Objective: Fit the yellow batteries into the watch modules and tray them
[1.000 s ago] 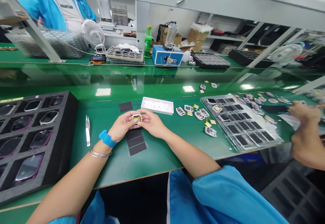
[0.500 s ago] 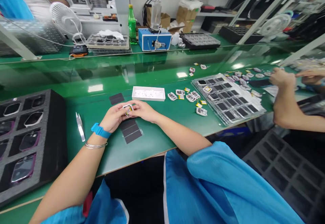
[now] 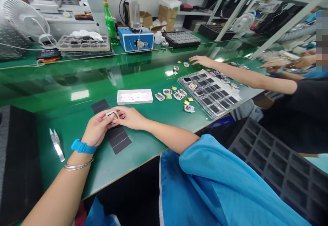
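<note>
My left hand (image 3: 96, 127), with a blue band on its wrist, grips the left side of a small white-rimmed watch case (image 3: 112, 115). A bit of yellow shows inside the case. My right hand (image 3: 132, 117) holds the same case from the right, its fingers bent at the edge and partly hidden. Both hands are just above black sheets (image 3: 120, 144) that lie on the green table. Metal tweezers (image 3: 56, 145) lie left of my left hand. Beyond my right hand stands a shallow white box (image 3: 135, 101) with tiny parts in it.
Several open watch cases (image 3: 178, 96) and yellow batteries (image 3: 190, 99) lie to the right. Past them is a clear tray (image 3: 214, 111) of dark squares. A co-worker's arm (image 3: 238, 74) reaches across behind it. A black foam block (image 3: 20, 164) stands at the left edge.
My view has turned right, so the table things appear farther left. My hands keep hold of the watch case. The co-worker's arm has stretched out over the table toward the loose parts.
</note>
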A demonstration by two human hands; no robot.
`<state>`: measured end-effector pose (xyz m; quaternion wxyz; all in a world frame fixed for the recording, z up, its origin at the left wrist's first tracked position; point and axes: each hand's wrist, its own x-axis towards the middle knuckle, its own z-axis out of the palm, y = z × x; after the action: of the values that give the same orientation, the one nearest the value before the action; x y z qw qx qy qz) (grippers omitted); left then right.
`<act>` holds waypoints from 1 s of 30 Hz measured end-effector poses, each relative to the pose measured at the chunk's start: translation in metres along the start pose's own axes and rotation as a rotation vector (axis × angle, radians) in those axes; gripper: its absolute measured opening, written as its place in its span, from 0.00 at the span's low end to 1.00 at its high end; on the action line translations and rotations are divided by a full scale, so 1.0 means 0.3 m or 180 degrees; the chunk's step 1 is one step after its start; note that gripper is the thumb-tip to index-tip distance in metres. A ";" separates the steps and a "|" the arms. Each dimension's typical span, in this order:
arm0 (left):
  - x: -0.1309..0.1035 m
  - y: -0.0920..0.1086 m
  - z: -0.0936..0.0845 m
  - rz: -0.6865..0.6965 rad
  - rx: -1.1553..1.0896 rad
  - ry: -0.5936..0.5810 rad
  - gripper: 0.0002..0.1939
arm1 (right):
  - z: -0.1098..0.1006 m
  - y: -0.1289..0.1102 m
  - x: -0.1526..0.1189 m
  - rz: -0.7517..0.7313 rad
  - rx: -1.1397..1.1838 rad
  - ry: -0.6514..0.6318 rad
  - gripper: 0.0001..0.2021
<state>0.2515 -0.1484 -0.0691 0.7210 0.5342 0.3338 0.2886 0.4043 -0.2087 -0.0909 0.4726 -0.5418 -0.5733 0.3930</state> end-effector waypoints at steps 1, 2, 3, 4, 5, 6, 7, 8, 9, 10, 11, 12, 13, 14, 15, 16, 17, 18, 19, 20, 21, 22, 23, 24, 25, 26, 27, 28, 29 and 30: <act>0.003 0.001 -0.002 -0.0026 -0.0023 0.0076 0.26 | -0.002 -0.008 -0.004 0.0005 -0.0145 0.0073 0.24; 0.005 0.004 -0.005 -0.0045 -0.0086 0.0192 0.25 | -0.003 -0.015 -0.008 -0.0012 -0.0252 0.0130 0.24; 0.008 0.008 -0.007 -0.0055 -0.0180 0.0331 0.23 | -0.005 -0.021 -0.011 -0.0053 -0.0324 0.0179 0.24; 0.011 0.013 -0.011 -0.0062 -0.0297 0.0467 0.20 | -0.006 -0.026 -0.013 -0.0105 -0.0381 0.0231 0.24; 0.014 0.020 -0.015 -0.0071 -0.0425 0.0580 0.18 | -0.008 -0.030 -0.014 -0.0154 -0.0433 0.0286 0.24; 0.017 0.027 -0.020 -0.0080 -0.0543 0.0661 0.16 | -0.009 -0.034 -0.015 -0.0192 -0.0485 0.0330 0.24; 0.020 0.033 -0.025 -0.0088 -0.0635 0.0706 0.15 | -0.010 -0.037 -0.015 -0.0215 -0.0538 0.0371 0.23; 0.023 0.036 -0.031 -0.0087 -0.0696 0.0736 0.14 | -0.010 -0.039 -0.016 -0.0225 -0.0586 0.0403 0.23; 0.027 0.037 -0.037 -0.0070 -0.0723 0.0765 0.15 | -0.011 -0.040 -0.016 -0.0231 -0.0621 0.0410 0.23; 0.031 0.035 -0.043 -0.0038 -0.0717 0.0799 0.16 | -0.010 -0.040 -0.016 -0.0244 -0.0646 0.0401 0.23; 0.035 0.028 -0.049 0.0013 -0.0676 0.0841 0.18 | -0.010 -0.040 -0.017 -0.0265 -0.0664 0.0381 0.23; 0.039 0.019 -0.055 0.0086 -0.0602 0.0878 0.20 | -0.009 -0.040 -0.017 -0.0289 -0.0680 0.0361 0.23; 0.043 0.008 -0.060 0.0180 -0.0494 0.0907 0.22 | -0.009 -0.039 -0.017 -0.0310 -0.0694 0.0342 0.22; 0.047 -0.005 -0.065 0.0291 -0.0336 0.0932 0.24 | -0.009 -0.037 -0.016 -0.0330 -0.0705 0.0330 0.22; 0.051 -0.016 -0.070 0.0409 -0.0122 0.0943 0.26 | -0.008 -0.036 -0.016 -0.0348 -0.0716 0.0324 0.22; 0.053 -0.025 -0.074 0.0535 0.0155 0.0948 0.29 | -0.008 -0.034 -0.015 -0.0363 -0.0723 0.0325 0.22; 0.053 -0.031 -0.077 0.0667 0.0488 0.0956 0.32 | -0.008 -0.032 -0.014 -0.0376 -0.0727 0.0327 0.21; 0.052 -0.033 -0.079 0.0793 0.0847 0.0976 0.36 | -0.009 -0.031 -0.013 -0.0383 -0.0729 0.0329 0.21; 0.048 -0.032 -0.079 0.0914 0.1202 0.1010 0.38 | -0.008 -0.029 -0.013 -0.0383 -0.0727 0.0332 0.21; 0.043 -0.028 -0.078 0.1039 0.1537 0.1061 0.39 | -0.008 -0.027 -0.014 -0.0380 -0.0724 0.0338 0.20; 0.037 -0.022 -0.075 0.1173 0.1844 0.1125 0.38 | -0.008 -0.025 -0.015 -0.0374 -0.0718 0.0350 0.20; 0.031 -0.016 -0.072 0.1308 0.2120 0.1203 0.36 | -0.008 -0.021 -0.016 -0.0370 -0.0709 0.0369 0.20; 0.027 -0.009 -0.068 0.1442 0.2359 0.1279 0.34 | -0.008 -0.017 -0.016 -0.0376 -0.0696 0.0386 0.20; 0.024 -0.003 -0.066 0.1570 0.2562 0.1348 0.31 | -0.009 -0.011 -0.017 -0.0393 -0.0677 0.0405 0.20; 0.024 0.001 -0.066 0.1679 0.2710 0.1413 0.29 | -0.010 -0.005 -0.016 -0.0416 -0.0654 0.0426 0.20; 0.027 0.004 -0.068 0.1760 0.2798 0.1458 0.28 | -0.012 0.001 -0.014 -0.0440 -0.0632 0.0443 0.19; 0.031 0.005 -0.072 0.1822 0.2850 0.1496 0.28 | -0.014 0.007 -0.013 -0.0456 -0.0614 0.0454 0.19; 0.037 0.005 -0.076 0.1870 0.2883 0.1532 0.27 | -0.016 0.012 -0.011 -0.0463 -0.0602 0.0456 0.19; 0.043 0.003 -0.081 0.1904 0.2907 0.1571 0.27 | -0.019 0.016 -0.009 -0.0461 -0.0595 0.0452 0.20; 0.050 0.002 -0.086 0.1925 0.2927 0.1610 0.27 | -0.021 0.018 -0.009 -0.0452 -0.0594 0.0444 0.20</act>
<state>0.2403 -0.1218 -0.0765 0.2005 0.7771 0.4188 0.4249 0.4116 -0.2112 -0.0949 0.4854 -0.5676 -0.6100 0.2649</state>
